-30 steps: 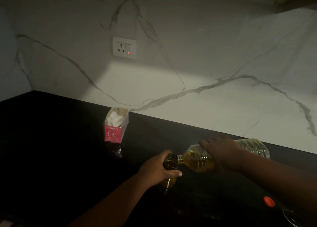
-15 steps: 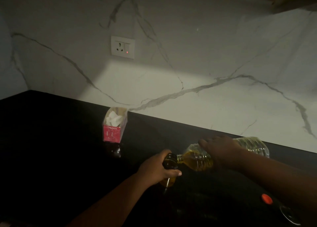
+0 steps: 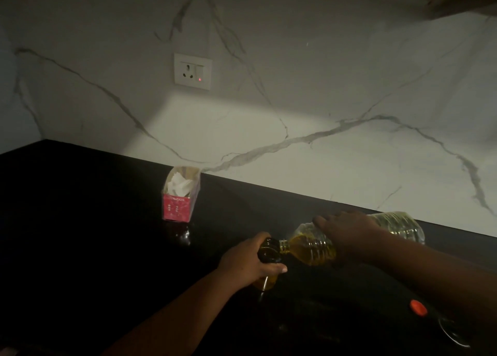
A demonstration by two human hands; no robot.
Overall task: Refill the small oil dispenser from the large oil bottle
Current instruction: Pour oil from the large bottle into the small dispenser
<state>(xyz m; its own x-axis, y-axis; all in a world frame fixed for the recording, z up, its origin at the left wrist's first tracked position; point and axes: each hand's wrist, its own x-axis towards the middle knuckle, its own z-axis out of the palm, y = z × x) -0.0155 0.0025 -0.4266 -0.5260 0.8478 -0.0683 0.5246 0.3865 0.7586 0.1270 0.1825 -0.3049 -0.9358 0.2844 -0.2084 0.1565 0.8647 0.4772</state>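
Small oil dispenser [image 3: 269, 253]: dark glass, upright on the desk [image 3: 80, 234], mouth open at top, yellow oil visible at its base. The left hand [image 3: 248, 263] grips its body. Large oil bottle [image 3: 312, 245]: clear ribbed plastic, uncapped, lying nearly horizontal, neck at the dispenser's mouth, base extending beyond the right hand [image 3: 347, 230], which grips it from above. Yellow oil is pooled toward its neck.

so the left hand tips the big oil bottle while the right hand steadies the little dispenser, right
Not quite: the hands are swapped. In the head view the right hand tips the big oil bottle, while the left hand steadies the little dispenser.
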